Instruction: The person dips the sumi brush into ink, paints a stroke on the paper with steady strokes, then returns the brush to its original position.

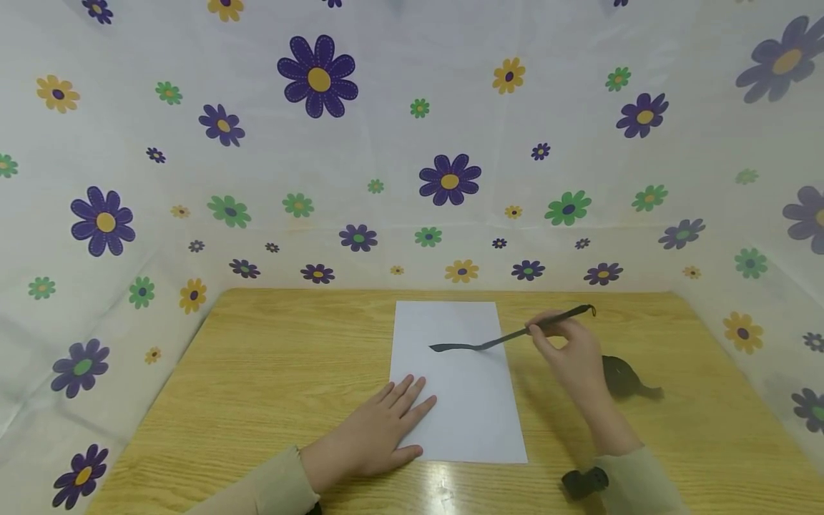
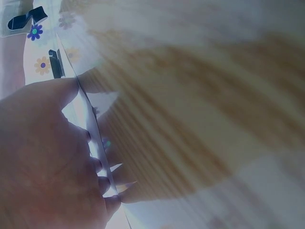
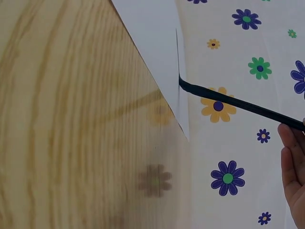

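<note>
A white sheet of paper lies on the wooden table. My left hand rests with fingers spread on its lower left edge; the left wrist view shows that hand close up against the paper's edge. Above the paper's right side, my right hand pinches the handle of a dark brush-shaped tool. The tool's long pointed tip reaches over the middle of the sheet. In the right wrist view the tool meets the paper or hangs just over it; I cannot tell which. The fingers hold its handle.
A dark rounded object with a short stem lies on the table right of my right hand. A small black cylindrical item is beside the right sleeve. White cloth with flower prints surrounds the table's back and sides.
</note>
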`<state>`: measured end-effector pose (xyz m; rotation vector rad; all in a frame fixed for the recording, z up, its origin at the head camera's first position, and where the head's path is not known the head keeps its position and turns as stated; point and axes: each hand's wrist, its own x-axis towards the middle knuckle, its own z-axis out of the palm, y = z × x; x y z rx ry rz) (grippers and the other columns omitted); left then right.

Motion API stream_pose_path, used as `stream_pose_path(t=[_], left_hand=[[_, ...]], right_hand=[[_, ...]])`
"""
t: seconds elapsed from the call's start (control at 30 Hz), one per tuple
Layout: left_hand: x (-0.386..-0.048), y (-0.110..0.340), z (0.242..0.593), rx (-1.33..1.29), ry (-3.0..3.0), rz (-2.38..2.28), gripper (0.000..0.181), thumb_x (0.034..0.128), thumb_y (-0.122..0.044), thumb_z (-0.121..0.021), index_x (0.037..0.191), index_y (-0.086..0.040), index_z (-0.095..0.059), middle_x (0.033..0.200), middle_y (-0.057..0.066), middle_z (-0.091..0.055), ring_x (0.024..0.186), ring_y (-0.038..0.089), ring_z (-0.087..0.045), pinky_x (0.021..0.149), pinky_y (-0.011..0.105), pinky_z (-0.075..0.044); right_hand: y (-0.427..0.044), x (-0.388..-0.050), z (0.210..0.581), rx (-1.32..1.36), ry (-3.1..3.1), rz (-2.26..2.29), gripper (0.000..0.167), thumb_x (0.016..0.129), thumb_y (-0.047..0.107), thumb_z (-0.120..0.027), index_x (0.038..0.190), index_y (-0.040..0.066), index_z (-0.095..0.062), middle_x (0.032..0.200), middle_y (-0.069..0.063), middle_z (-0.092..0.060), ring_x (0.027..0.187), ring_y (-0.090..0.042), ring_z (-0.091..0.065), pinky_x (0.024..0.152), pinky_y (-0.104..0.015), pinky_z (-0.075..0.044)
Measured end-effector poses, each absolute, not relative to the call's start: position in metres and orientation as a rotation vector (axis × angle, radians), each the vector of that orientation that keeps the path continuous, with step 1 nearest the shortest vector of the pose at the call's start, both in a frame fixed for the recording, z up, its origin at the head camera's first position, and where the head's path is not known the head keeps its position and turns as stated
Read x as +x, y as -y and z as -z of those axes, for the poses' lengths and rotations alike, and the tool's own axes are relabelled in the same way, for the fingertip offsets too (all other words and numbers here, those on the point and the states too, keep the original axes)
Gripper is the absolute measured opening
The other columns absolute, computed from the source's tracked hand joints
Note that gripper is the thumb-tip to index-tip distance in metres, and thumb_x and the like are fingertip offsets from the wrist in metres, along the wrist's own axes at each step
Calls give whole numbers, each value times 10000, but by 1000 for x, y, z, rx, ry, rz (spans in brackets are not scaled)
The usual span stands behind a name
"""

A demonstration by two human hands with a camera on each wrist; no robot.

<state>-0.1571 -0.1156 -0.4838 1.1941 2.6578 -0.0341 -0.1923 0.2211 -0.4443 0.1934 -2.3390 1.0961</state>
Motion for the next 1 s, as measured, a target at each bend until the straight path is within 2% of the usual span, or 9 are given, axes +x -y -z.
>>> stream_pose_path(t=[0.53, 0.73, 0.8, 0.93, 1.0], left_hand=[[-158, 113, 480, 1183, -2655, 32, 750, 1104, -580, -429, 1721, -232, -185, 1804, 88, -116, 1674, 277, -156, 1346, 476, -254], [-158, 115, 481, 1187, -2647, 37, 749, 1104, -580, -428, 1722, -237, -178, 1806, 80, -106, 1676, 272, -148, 1349, 475, -246], [-157, 115, 482, 1193, -2648, 40, 749, 1105, -579, -426, 1723, -237, -175, 1807, 80, -104, 1676, 272, -147, 1349, 474, -244], [-157, 116, 483, 1200, -2651, 43, 750, 1105, -579, -426, 1722, -235, -176, 1806, 81, -107, 1675, 273, -152, 1349, 475, -246], [-157, 117, 484, 1201, -2651, 40, 749, 1104, -579, -427, 1722, -235, -179, 1806, 82, -109, 1675, 275, -153, 1348, 476, -246]], right_hand=[[-235, -192, 446, 197, 2336, -1095, 73, 933, -57, -737, 980, -7, -764, 958, -162, -796, 820, 235, -557, 750, -20, -475], [-233, -189, 449, 216, 2272, -1107, 94, 923, -81, -737, 986, -16, -764, 951, -170, -792, 840, 235, -560, 782, -11, -459], [-232, -187, 449, 206, 2234, -1131, 102, 921, -90, -736, 985, -18, -769, 940, -68, -798, 852, 226, -574, 801, -11, -457], [-230, -185, 445, 202, 2141, -1224, 109, 919, -120, -725, 983, -43, -769, 945, 218, -727, 873, 183, -626, 849, -17, -480], [-230, -185, 443, 224, 2090, -1271, 116, 909, -148, -719, 982, -69, -763, 957, 298, -685, 874, 159, -649, 874, -20, -493]])
